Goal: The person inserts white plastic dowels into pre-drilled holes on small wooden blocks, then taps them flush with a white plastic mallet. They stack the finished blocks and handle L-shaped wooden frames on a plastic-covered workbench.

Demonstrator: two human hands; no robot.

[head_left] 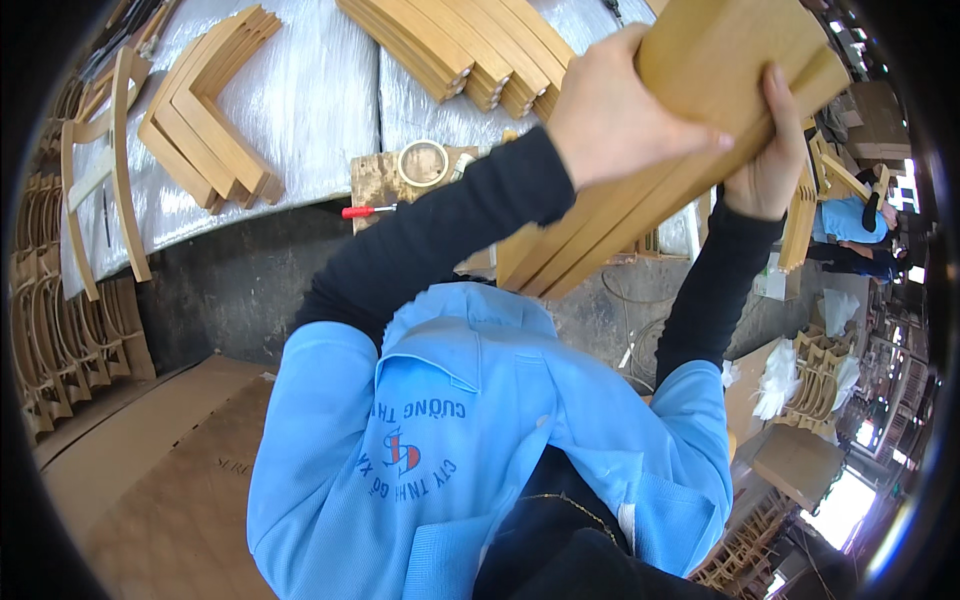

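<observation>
Both hands grip a bundle of long, light-brown wooden pieces (720, 70), held tilted in front of my chest. Its broad end rises at the upper right, and the other end slants down toward my shirt. My left hand (625, 115) is closed on the near left side, its thumb stretched across the wood. Around the right side wraps my right hand (770, 160), with some fingers hidden behind the pieces. Beyond the bundle, a row of curved wooden parts (470, 45) lies on the plastic-covered table (310, 100).
Angled wooden parts (210, 120) are stacked at the table's left, beside a curved frame (125, 165). A tape roll (403, 165) and a red-handled tool (365, 211) lie by a worn board (372, 185). Cardboard (170, 470) is at lower left; another person (850, 220) is at far right.
</observation>
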